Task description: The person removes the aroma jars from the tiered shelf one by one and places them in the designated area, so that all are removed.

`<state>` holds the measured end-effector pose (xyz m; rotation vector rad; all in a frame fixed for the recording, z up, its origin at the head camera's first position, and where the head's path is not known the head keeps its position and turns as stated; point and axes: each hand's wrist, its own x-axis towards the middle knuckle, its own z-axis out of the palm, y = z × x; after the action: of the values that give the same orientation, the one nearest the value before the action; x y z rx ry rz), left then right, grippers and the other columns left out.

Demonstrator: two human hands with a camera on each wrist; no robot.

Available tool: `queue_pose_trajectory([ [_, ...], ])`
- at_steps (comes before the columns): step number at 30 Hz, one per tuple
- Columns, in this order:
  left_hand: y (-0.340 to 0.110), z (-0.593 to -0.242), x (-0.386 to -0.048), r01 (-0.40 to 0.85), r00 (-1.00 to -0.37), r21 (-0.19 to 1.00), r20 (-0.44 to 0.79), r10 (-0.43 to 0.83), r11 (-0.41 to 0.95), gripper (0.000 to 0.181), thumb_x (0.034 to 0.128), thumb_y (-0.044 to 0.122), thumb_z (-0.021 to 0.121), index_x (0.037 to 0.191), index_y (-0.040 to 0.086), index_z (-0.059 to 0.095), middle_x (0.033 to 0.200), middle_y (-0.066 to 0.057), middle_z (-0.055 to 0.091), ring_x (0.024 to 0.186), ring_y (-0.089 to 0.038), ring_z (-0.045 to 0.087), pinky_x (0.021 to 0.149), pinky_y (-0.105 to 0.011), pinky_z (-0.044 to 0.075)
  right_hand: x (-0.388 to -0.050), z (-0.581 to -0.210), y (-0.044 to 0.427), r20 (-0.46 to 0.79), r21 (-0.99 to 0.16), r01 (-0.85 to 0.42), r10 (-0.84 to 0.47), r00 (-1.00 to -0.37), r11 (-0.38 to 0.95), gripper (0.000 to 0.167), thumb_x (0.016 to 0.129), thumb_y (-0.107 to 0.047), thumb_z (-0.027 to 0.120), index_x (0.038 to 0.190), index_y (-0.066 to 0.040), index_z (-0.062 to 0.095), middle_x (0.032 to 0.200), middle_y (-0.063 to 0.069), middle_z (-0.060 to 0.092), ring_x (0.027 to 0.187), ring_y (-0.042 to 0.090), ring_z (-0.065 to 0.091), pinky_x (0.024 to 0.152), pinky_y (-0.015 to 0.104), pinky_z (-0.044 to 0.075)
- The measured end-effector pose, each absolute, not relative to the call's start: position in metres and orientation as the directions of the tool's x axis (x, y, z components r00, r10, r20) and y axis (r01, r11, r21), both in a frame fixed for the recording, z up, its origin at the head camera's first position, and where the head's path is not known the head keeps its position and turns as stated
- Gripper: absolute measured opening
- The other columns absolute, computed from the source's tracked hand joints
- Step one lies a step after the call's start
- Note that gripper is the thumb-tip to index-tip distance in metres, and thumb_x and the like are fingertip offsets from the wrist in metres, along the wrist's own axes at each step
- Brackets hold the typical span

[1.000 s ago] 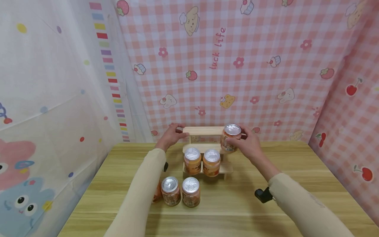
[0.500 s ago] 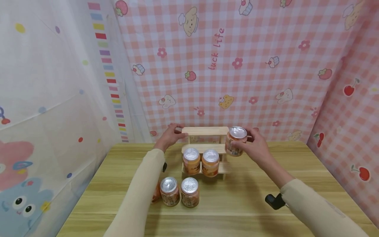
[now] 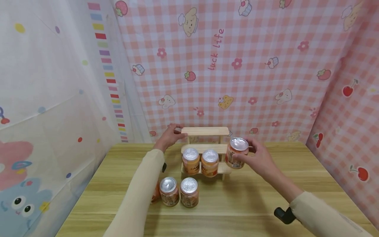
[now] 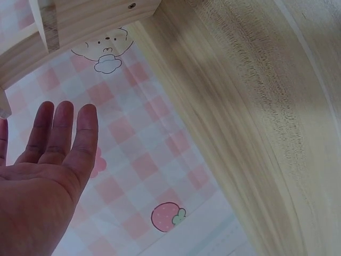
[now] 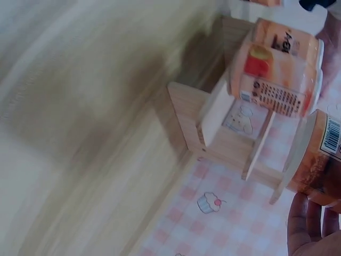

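Observation:
In the head view my right hand [image 3: 260,159] grips a clear can [image 3: 237,153] with a silver lid and orange contents, just off the right end of a small tiered wooden rack [image 3: 205,131]. The can is upright. In the right wrist view its printed label [image 5: 331,136] shows, with fingers [image 5: 299,221] bent round it. My left hand [image 3: 170,136] pinches the left end of the rack's top board between thumb and forefinger; in the left wrist view its other fingers [image 4: 63,130] extend free. Two similar cans [image 3: 191,161] stand side by side on the lowest tier.
In front of the rack, more silver-lidded cans [image 3: 189,192] stand on the wood-grain table [image 3: 237,210]; one is partly hidden by the left sleeve [image 3: 139,191]. A pink checked cloth [image 3: 251,82] hangs behind, and a white patterned cloth [image 3: 59,98] on the left.
My right hand has moved the can rightward, then down, away from the rack's upper tiers. My left hand stays at the top board, and the other cans have not moved.

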<state>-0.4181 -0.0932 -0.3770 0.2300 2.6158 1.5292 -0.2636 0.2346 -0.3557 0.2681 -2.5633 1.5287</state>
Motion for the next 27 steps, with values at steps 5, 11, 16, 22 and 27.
queue_pose_trajectory([
  [5, -0.094, -0.379, -0.420, 0.080, -0.983, 0.870, -0.012, 0.183, 0.486, 0.049, 0.0953, 0.030, 0.069, 0.137, 0.012, 0.051, 0.136, -0.018, 0.050, 0.125, -0.032, 0.051, 0.094, -0.046, 0.049, -0.253, -0.367, 0.232, 0.172, -0.865, -0.197, -0.096, -0.980, 0.462, 0.073, 0.084, -0.030, 0.081, 0.142, -0.005, 0.045, 0.130, 0.018, 0.056, 0.120, 0.034, 0.053, 0.082, 0.040, 0.053],
  [11, -0.095, -0.380, -0.421, 0.098, -0.980, 0.875, 0.002, 0.199, 0.474, 0.048, 0.0952, 0.030, 0.069, 0.137, 0.012, 0.052, 0.132, -0.017, 0.052, 0.124, -0.031, 0.051, 0.093, -0.047, 0.048, -0.240, -0.386, 0.224, 0.161, -0.885, -0.201, -0.130, -0.978, 0.419, 0.069, 0.081, -0.023, 0.084, 0.136, -0.003, 0.048, 0.125, 0.017, 0.057, 0.116, 0.034, 0.055, 0.077, 0.035, 0.054],
  [16, -0.096, -0.381, -0.420, 0.095, -0.980, 0.878, -0.001, 0.200, 0.468, 0.049, 0.0953, 0.030, 0.069, 0.137, 0.012, 0.051, 0.131, -0.017, 0.053, 0.124, -0.031, 0.051, 0.094, -0.049, 0.048, -0.234, -0.403, 0.218, 0.142, -0.901, -0.193, -0.157, -0.977, 0.388, 0.070, 0.078, -0.020, 0.086, 0.134, -0.001, 0.048, 0.123, 0.017, 0.057, 0.114, 0.033, 0.056, 0.080, 0.035, 0.055],
  [22, -0.096, -0.380, -0.420, 0.097, -0.979, 0.879, 0.001, 0.202, 0.467, 0.050, 0.0958, 0.030, 0.068, 0.138, 0.011, 0.050, 0.133, -0.016, 0.050, 0.123, -0.031, 0.051, 0.089, -0.044, 0.049, -0.232, -0.428, 0.205, 0.119, -0.909, -0.172, -0.158, -0.980, 0.381, 0.068, 0.073, -0.016, 0.090, 0.127, -0.002, 0.051, 0.119, 0.014, 0.058, 0.108, 0.030, 0.058, 0.082, 0.034, 0.055],
  [27, -0.095, -0.380, -0.421, 0.090, -0.979, 0.886, -0.005, 0.205, 0.454, 0.050, 0.0958, 0.029, 0.068, 0.139, 0.010, 0.050, 0.133, -0.016, 0.049, 0.123, -0.031, 0.051, 0.093, -0.050, 0.048, -0.230, -0.448, 0.191, 0.120, -0.912, -0.177, -0.172, -0.978, 0.369, 0.066, 0.069, -0.012, 0.092, 0.122, -0.003, 0.054, 0.114, 0.014, 0.061, 0.103, 0.029, 0.060, 0.079, 0.029, 0.055],
])
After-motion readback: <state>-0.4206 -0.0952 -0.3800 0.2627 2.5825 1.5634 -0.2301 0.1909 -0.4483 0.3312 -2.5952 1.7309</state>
